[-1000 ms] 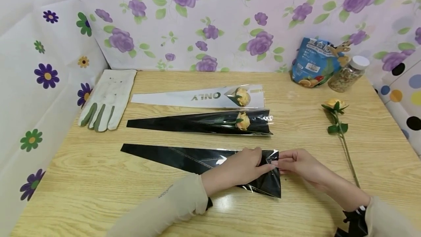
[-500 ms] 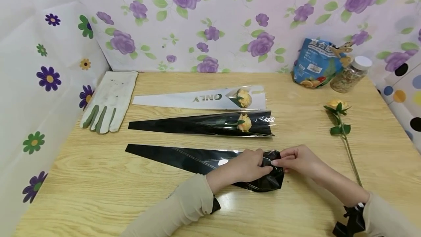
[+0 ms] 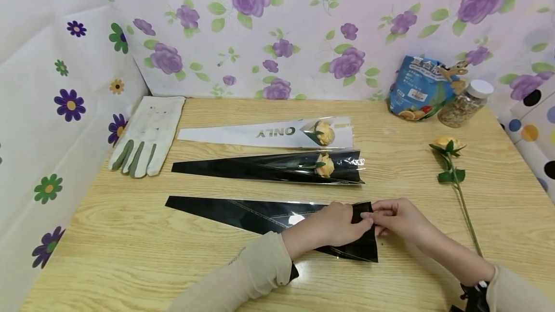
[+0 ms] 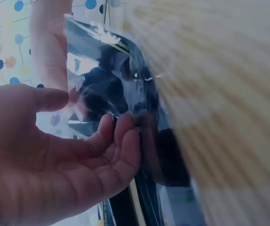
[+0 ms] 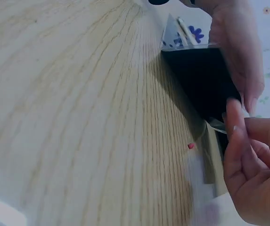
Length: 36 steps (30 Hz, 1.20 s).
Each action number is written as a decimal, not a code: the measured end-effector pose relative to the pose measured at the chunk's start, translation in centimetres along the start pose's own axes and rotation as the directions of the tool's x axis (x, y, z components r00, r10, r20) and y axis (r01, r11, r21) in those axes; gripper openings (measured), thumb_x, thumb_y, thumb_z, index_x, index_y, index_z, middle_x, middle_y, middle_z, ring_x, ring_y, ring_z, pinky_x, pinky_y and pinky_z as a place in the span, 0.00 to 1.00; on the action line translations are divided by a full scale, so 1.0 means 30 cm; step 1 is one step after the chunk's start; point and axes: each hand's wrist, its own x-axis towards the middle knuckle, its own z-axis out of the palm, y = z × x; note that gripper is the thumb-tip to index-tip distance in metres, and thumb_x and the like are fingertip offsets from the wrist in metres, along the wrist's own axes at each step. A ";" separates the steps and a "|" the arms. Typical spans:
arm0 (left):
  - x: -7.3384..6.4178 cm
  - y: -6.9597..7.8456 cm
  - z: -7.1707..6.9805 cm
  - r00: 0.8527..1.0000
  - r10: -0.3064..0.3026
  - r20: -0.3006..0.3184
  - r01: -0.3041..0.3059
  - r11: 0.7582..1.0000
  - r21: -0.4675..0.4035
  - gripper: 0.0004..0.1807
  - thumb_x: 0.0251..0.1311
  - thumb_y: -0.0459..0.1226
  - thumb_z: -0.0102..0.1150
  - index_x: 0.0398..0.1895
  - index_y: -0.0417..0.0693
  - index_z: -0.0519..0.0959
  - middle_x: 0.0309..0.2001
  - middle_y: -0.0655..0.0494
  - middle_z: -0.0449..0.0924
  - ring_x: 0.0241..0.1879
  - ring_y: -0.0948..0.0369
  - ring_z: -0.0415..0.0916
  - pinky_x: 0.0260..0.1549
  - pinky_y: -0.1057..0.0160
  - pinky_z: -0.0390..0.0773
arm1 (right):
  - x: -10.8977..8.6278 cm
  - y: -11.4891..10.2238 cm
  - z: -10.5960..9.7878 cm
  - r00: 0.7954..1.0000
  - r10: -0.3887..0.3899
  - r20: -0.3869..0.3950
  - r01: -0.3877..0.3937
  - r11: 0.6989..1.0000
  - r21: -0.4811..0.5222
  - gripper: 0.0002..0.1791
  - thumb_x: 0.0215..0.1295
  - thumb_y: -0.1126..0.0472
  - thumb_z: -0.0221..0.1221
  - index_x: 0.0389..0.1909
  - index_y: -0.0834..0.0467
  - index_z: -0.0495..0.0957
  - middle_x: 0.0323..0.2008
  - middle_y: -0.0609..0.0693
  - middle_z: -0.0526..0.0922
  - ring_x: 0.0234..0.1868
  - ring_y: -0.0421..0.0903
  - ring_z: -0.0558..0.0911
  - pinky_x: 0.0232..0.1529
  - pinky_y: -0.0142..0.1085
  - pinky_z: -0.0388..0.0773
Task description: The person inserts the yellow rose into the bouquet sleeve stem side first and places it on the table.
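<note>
A black flower sleeve (image 3: 217, 208), with clear film on one face, lies nearest me, its narrow end to the left. Over its wide end my left hand (image 3: 329, 225) holds the film, and the left wrist view has those fingers (image 4: 127, 141) curled against the shiny sleeve (image 4: 99, 61). At the wide mouth's far corner my right hand (image 3: 401, 220) pinches the edge between thumb and fingers. The sleeve's dark end (image 5: 196, 75) spreads out from that pinch in the right wrist view. A loose yellow rose (image 3: 447, 142) with a long stem lies to the right.
Behind lie a black sleeve (image 3: 247, 166) and a white sleeve (image 3: 217, 136), each with a yellow rose inside. A white-and-green glove (image 3: 151, 131) lies at left. At the back right stand a blue bag (image 3: 418, 88) with a clip and a jar (image 3: 464, 105).
The sleeve's wide end, bunched half a second ago, is now spread flatter with its lower corner pointing out. Both hands remain at that end. The head view has shifted slightly.
</note>
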 end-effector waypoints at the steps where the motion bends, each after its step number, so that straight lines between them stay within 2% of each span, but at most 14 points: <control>1: 0.003 0.001 -0.002 1.000 0.013 0.011 -0.013 1.000 0.016 0.26 0.64 0.61 0.39 0.36 0.52 0.78 0.32 0.54 0.80 0.28 0.63 0.75 0.24 0.67 0.72 | 0.000 -0.001 0.000 1.000 0.007 -0.002 -0.007 1.000 -0.002 0.20 0.65 0.60 0.57 0.49 0.73 0.74 0.34 0.54 0.86 0.27 0.42 0.82 0.30 0.35 0.79; 5: 0.015 0.003 -0.010 0.995 0.080 0.053 -0.085 0.991 0.106 0.23 0.62 0.65 0.39 0.46 0.67 0.77 0.47 0.57 0.80 0.46 0.62 0.76 0.39 0.65 0.74 | 0.004 -0.003 -0.005 1.000 0.015 0.022 -0.015 1.000 -0.010 0.20 0.62 0.54 0.60 0.46 0.67 0.80 0.31 0.50 0.86 0.33 0.41 0.82 0.34 0.35 0.78; 8: 0.018 -0.002 -0.014 0.992 0.103 0.076 -0.110 0.989 0.100 0.21 0.62 0.64 0.40 0.46 0.69 0.77 0.44 0.60 0.81 0.45 0.64 0.76 0.40 0.65 0.74 | 0.007 -0.007 -0.011 0.999 -0.001 0.053 0.002 1.000 -0.023 0.20 0.61 0.52 0.61 0.44 0.65 0.81 0.31 0.49 0.86 0.35 0.42 0.82 0.35 0.36 0.78; 9: 0.018 -0.005 -0.016 0.990 0.116 0.079 -0.123 0.989 0.081 0.20 0.63 0.62 0.40 0.46 0.69 0.77 0.43 0.62 0.81 0.44 0.65 0.75 0.41 0.66 0.73 | 0.008 -0.009 -0.013 0.998 -0.012 0.062 0.014 1.000 -0.025 0.20 0.61 0.53 0.61 0.45 0.67 0.81 0.32 0.50 0.86 0.35 0.42 0.83 0.36 0.36 0.79; 12: 0.011 -0.014 -0.020 0.992 0.099 0.079 -0.099 0.995 -0.008 0.23 0.66 0.58 0.38 0.30 0.59 0.80 0.26 0.61 0.80 0.27 0.66 0.74 0.27 0.69 0.72 | 0.009 -0.011 -0.020 0.998 -0.030 0.063 0.032 0.999 -0.036 0.20 0.62 0.56 0.60 0.45 0.70 0.79 0.32 0.50 0.86 0.33 0.41 0.83 0.36 0.36 0.80; 14: 0.003 -0.017 -0.023 0.993 0.088 0.080 -0.084 0.995 -0.059 0.24 0.66 0.55 0.38 0.22 0.54 0.77 0.18 0.61 0.75 0.20 0.66 0.70 0.21 0.69 0.69 | 0.007 -0.007 -0.023 0.997 -0.049 0.061 0.051 0.998 -0.037 0.20 0.62 0.58 0.60 0.44 0.72 0.78 0.32 0.51 0.85 0.31 0.41 0.83 0.35 0.35 0.80; 16: -0.004 -0.018 -0.022 0.995 0.065 0.078 -0.058 0.995 -0.087 0.25 0.66 0.52 0.38 0.14 0.52 0.69 0.10 0.61 0.65 0.12 0.64 0.61 0.14 0.68 0.63 | 0.003 0.001 -0.025 0.996 -0.062 0.059 0.065 0.997 -0.050 0.19 0.62 0.58 0.60 0.43 0.72 0.78 0.30 0.49 0.84 0.30 0.40 0.82 0.35 0.35 0.80; 18: -0.008 -0.018 -0.021 0.995 0.059 0.078 -0.052 0.995 -0.082 0.24 0.66 0.50 0.40 0.12 0.52 0.65 0.09 0.62 0.60 0.10 0.64 0.56 0.13 0.68 0.60 | 0.001 0.009 -0.028 0.995 -0.080 0.061 0.084 0.993 -0.079 0.17 0.62 0.58 0.60 0.41 0.70 0.77 0.26 0.49 0.83 0.28 0.39 0.80 0.34 0.34 0.79; 22: -0.010 -0.019 -0.016 0.996 0.067 0.057 -0.066 0.998 -0.019 0.27 0.65 0.47 0.40 0.07 0.50 0.65 0.12 0.60 0.63 0.15 0.63 0.61 0.18 0.69 0.64 | -0.006 0.022 -0.035 0.993 -0.095 0.077 0.105 0.983 -0.151 0.16 0.61 0.57 0.61 0.41 0.66 0.78 0.26 0.50 0.81 0.29 0.40 0.80 0.33 0.33 0.78; 25: -0.009 -0.019 -0.012 0.996 0.079 0.033 -0.079 0.997 0.017 0.24 0.65 0.46 0.40 0.11 0.49 0.71 0.21 0.58 0.72 0.24 0.64 0.68 0.24 0.71 0.68 | -0.012 0.029 -0.046 0.990 -0.097 0.102 0.114 0.977 -0.177 0.15 0.61 0.60 0.61 0.44 0.66 0.78 0.32 0.53 0.82 0.33 0.40 0.81 0.35 0.32 0.77; 28: -0.010 -0.019 -0.011 0.997 0.074 0.031 -0.075 0.997 0.030 0.21 0.66 0.47 0.40 0.24 0.46 0.78 0.32 0.57 0.77 0.32 0.65 0.71 0.30 0.71 0.70 | -0.022 0.036 -0.056 0.988 -0.106 0.111 0.126 0.972 -0.201 0.17 0.60 0.63 0.61 0.48 0.69 0.76 0.37 0.54 0.82 0.37 0.39 0.81 0.37 0.31 0.77; 31: -0.012 -0.021 -0.014 0.996 0.075 0.043 -0.077 0.996 0.054 0.21 0.67 0.47 0.39 0.36 0.44 0.80 0.38 0.57 0.77 0.37 0.65 0.71 0.35 0.70 0.70 | -0.031 0.042 -0.055 0.990 -0.108 0.090 0.126 0.966 -0.225 0.18 0.59 0.61 0.63 0.47 0.68 0.76 0.37 0.54 0.82 0.36 0.38 0.80 0.37 0.31 0.77; 34: -0.014 -0.026 -0.019 0.994 0.090 0.062 -0.095 0.993 0.072 0.21 0.67 0.47 0.37 0.34 0.45 0.79 0.38 0.59 0.75 0.40 0.66 0.68 0.39 0.70 0.68 | -0.037 0.044 -0.048 0.992 -0.114 0.057 0.125 0.956 -0.265 0.15 0.59 0.60 0.63 0.44 0.65 0.79 0.34 0.52 0.82 0.34 0.39 0.80 0.35 0.31 0.77; 36: -0.015 -0.032 -0.023 0.991 0.106 0.084 -0.112 0.992 0.060 0.21 0.68 0.48 0.36 0.29 0.47 0.78 0.33 0.59 0.74 0.37 0.66 0.67 0.38 0.70 0.68 | -0.037 0.043 -0.038 0.991 -0.131 0.027 0.133 0.940 -0.316 0.11 0.59 0.60 0.62 0.40 0.62 0.80 0.32 0.49 0.82 0.32 0.38 0.80 0.34 0.31 0.77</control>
